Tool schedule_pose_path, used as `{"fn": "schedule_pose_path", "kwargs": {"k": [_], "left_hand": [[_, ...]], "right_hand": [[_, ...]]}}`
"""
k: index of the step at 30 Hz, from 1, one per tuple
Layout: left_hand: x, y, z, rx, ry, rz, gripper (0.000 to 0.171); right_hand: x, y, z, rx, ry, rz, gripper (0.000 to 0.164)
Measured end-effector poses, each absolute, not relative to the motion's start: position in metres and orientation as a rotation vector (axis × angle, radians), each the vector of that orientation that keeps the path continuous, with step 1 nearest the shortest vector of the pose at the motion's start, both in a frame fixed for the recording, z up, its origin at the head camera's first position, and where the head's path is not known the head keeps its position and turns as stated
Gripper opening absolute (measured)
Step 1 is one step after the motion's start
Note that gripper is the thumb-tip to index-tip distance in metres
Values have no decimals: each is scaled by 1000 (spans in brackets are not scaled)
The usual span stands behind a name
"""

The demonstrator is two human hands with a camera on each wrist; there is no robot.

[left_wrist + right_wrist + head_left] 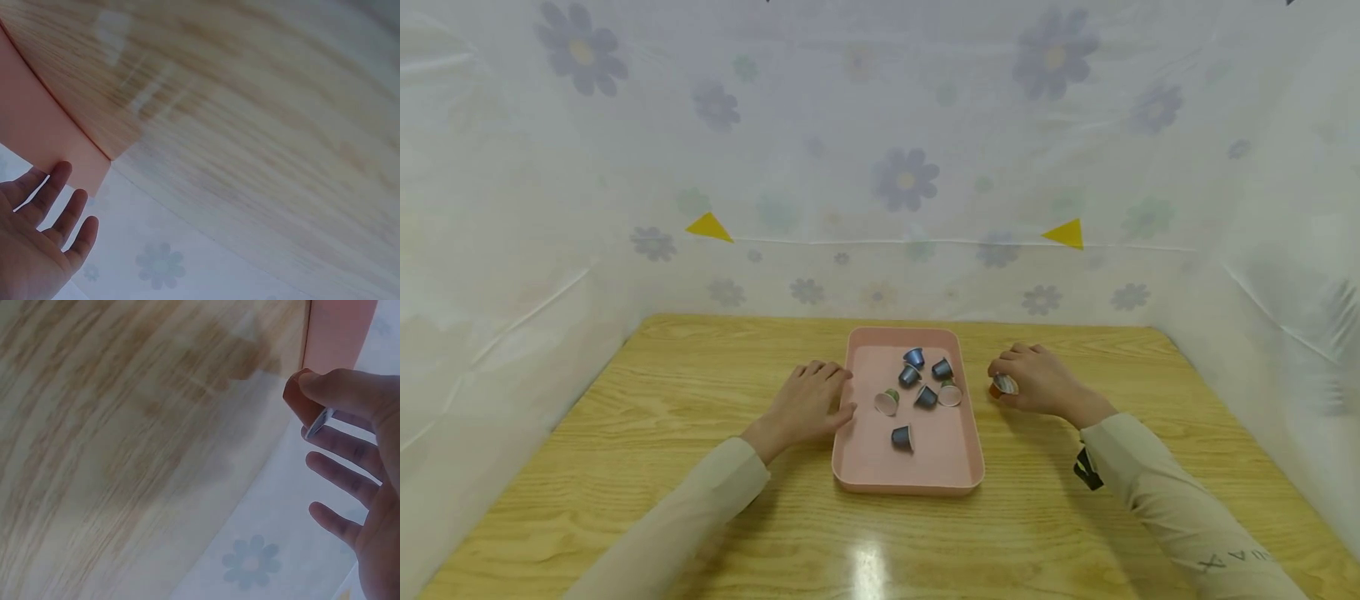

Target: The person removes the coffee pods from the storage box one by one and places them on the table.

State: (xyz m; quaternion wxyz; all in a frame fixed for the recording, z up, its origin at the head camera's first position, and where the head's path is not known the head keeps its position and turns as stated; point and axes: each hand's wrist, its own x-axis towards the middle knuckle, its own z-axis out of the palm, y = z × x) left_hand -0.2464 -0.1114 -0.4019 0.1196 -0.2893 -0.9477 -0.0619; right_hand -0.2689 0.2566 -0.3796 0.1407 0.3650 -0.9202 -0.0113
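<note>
My right hand [1036,382] pinches an orange-brown coffee capsule [304,405] between thumb and fingers, just right of the pink tray. In the head view the capsule's pale lid faces up toward me. The pink tray [872,473] lies on the table with several coffee capsules in it, most of them dark blue like the one nearest me [902,437]. Two greenish capsules [887,402] show their pale lids. At the tray's left rim rests my left hand [805,404], its fingers loosely extended and the fingertips at the wall.
The wooden table [700,500] runs up to a flowered white curtain [820,167] at the back and both sides. Two yellow triangles [709,227] mark the curtain. A black strap [1087,469] hangs by the right sleeve.
</note>
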Motion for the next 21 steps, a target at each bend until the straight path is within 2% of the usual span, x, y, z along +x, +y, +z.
{"fn": "schedule_pose_path", "kwargs": {"k": [15,21], "left_hand": [[-246,-110,-400,-847,-2775,-190,44],[-246,-111,-401,-848,-2783,-185,45]], "right_hand": [[-278,262,-389,973,-2695,31,20],[-282,264,-392,955,-2693,37,22]]}}
